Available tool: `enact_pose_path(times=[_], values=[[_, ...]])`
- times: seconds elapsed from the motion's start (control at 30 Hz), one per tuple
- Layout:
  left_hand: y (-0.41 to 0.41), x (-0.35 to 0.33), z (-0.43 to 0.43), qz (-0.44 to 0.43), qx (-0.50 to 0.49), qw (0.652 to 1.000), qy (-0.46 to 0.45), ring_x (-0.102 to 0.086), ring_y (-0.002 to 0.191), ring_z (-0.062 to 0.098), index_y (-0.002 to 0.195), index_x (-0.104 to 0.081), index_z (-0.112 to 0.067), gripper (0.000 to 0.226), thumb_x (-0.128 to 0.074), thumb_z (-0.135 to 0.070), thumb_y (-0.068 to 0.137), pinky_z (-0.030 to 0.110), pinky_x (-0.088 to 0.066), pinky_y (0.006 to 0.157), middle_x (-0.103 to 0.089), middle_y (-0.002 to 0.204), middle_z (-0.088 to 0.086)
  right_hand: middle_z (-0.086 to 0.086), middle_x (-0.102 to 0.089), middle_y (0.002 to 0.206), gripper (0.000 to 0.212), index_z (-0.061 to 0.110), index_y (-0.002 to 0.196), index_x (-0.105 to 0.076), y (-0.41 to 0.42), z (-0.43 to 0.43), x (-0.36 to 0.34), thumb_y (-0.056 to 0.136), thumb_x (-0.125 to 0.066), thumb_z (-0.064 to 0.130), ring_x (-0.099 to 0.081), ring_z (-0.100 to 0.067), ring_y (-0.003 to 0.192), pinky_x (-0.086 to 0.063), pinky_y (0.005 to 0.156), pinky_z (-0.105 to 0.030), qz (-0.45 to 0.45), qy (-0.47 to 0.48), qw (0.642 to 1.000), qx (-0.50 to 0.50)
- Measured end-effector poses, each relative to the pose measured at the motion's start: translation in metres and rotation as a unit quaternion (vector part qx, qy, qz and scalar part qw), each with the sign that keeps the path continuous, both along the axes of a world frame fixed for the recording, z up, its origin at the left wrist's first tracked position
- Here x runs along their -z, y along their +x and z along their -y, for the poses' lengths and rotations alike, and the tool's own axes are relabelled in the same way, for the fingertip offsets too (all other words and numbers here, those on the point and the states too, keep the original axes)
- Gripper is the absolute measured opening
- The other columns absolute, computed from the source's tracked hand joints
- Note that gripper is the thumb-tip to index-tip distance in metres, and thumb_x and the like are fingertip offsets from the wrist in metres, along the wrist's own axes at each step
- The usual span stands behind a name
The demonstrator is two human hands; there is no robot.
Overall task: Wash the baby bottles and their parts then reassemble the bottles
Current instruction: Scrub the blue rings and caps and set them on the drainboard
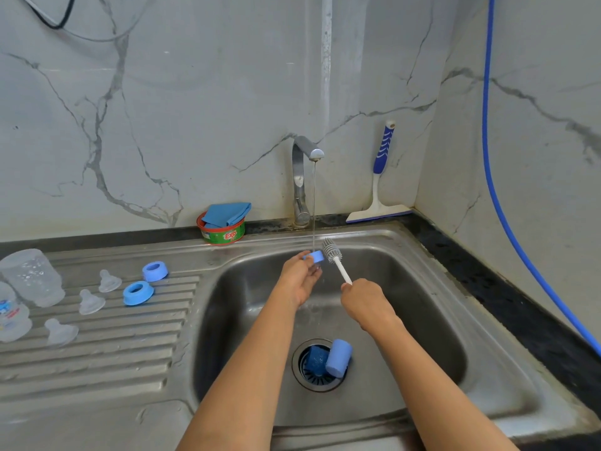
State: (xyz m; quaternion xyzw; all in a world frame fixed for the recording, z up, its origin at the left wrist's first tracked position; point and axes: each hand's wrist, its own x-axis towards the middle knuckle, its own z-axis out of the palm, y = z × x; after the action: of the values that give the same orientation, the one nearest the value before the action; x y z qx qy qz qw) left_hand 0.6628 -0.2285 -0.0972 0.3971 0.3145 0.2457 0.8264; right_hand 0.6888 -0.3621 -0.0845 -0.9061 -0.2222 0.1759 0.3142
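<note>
Bottles (31,281) and washed parts wait on drainboard (97,353); over sink (422,320), left hand (297,276) pinches blue collar ring (314,256) under tap stream, right hand (366,299) fisted on brush (335,257); rinse step, next bristles into ring.

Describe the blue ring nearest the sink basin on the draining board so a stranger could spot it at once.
Start at the steel sink and look left to its ribbed draining board. Two blue rings lie there beside three clear teats; take the farther ring, closer to the wall. Unlike the nearer ring, it lies tipped on its side.
</note>
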Motion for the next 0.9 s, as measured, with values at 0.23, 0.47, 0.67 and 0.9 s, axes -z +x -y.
enact_pose_path(times=[0.23, 0.47, 0.67, 0.9], values=[[-0.017, 0.009, 0.016, 0.019, -0.071, 0.991, -0.116, -0.06, 0.091, 0.024, 0.111, -0.057, 0.002, 0.032, -0.068, -0.019, 0.089, 0.04, -0.051, 0.091, -0.059, 0.101, 0.016, -0.007, -0.047, 0.087, 0.037, 0.001, 0.123, -0.054, -0.004, 0.004, -0.011, 0.101, -0.029, 0.017, -0.048, -0.022, 0.071, -0.041, 0.059, -0.028, -0.018, -0.01, 1.0, -0.014], [-0.05, 0.011, 0.014, 0.035, -0.149, 0.977, -0.148, -0.054, 0.1, 0.024, 0.133, -0.046, 0.0, 0.041, -0.054, -0.019, 0.098, 0.034, -0.048, 0.091, -0.053, 0.124, 0.018, -0.004, -0.049, 0.064, 0.034, 0.009, 0.093, -0.055, -0.024, 0.006, -0.013, 0.098, -0.033, 0.034, -0.041, -0.016, 0.044, -0.035, 0.042, -0.022, -0.071, -0.051, 0.989, -0.121], [-0.062, 0.003, -0.001, 0.045, -0.157, 0.982, -0.09, -0.056, 0.108, 0.03, 0.131, -0.046, 0.004, 0.036, -0.048, -0.013, 0.1, 0.039, -0.046, 0.101, -0.052, 0.132, 0.025, -0.002, -0.041, 0.06, 0.032, 0.013, 0.079, -0.048, -0.037, 0.0, -0.015, 0.099, -0.032, 0.032, -0.032, -0.014, 0.039, -0.027, 0.038, -0.018, -0.092, -0.017, 0.985, -0.147], [-0.054, 0.001, 0.0, 0.034, -0.075, 0.994, -0.071, -0.061, 0.083, 0.024, 0.124, -0.05, 0.007, 0.032, -0.044, -0.015, 0.102, 0.035, -0.049, 0.091, -0.062, 0.094, 0.018, -0.004, -0.042, 0.061, 0.034, 0.011, 0.08, -0.048, -0.033, -0.001, -0.017, 0.099, -0.031, 0.033, -0.037, -0.017, 0.046, -0.032, 0.042, -0.022, -0.057, 0.001, 0.989, -0.136]])
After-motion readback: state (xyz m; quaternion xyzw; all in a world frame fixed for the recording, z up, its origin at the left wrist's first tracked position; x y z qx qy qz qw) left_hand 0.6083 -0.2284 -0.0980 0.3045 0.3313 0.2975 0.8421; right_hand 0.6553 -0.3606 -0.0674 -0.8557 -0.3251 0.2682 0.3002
